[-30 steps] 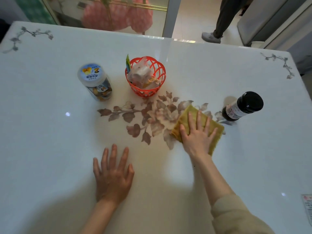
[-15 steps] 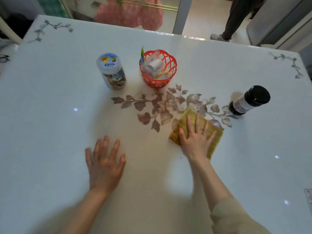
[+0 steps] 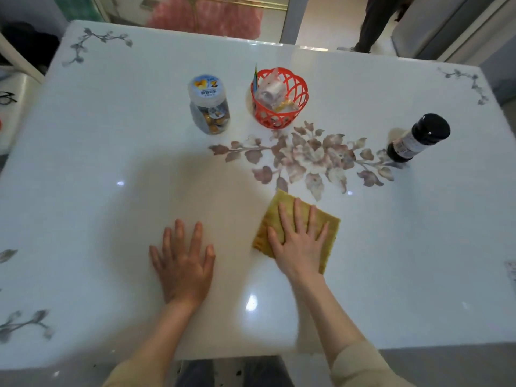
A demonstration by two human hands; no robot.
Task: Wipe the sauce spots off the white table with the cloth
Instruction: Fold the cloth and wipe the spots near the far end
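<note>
Right hand [image 3: 300, 244], fingers flat, presses the cloth [image 3: 297, 230] on the table [image 3: 418, 247], now nearer the front edge, off the flower print. Left hand [image 3: 183, 263] stays flat, empty.

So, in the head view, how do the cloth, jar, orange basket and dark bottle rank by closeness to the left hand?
1. Cloth, just right of the left hand.
2. Jar, straight ahead.
3. Orange basket, ahead and rightward.
4. Dark bottle, far right.
</note>
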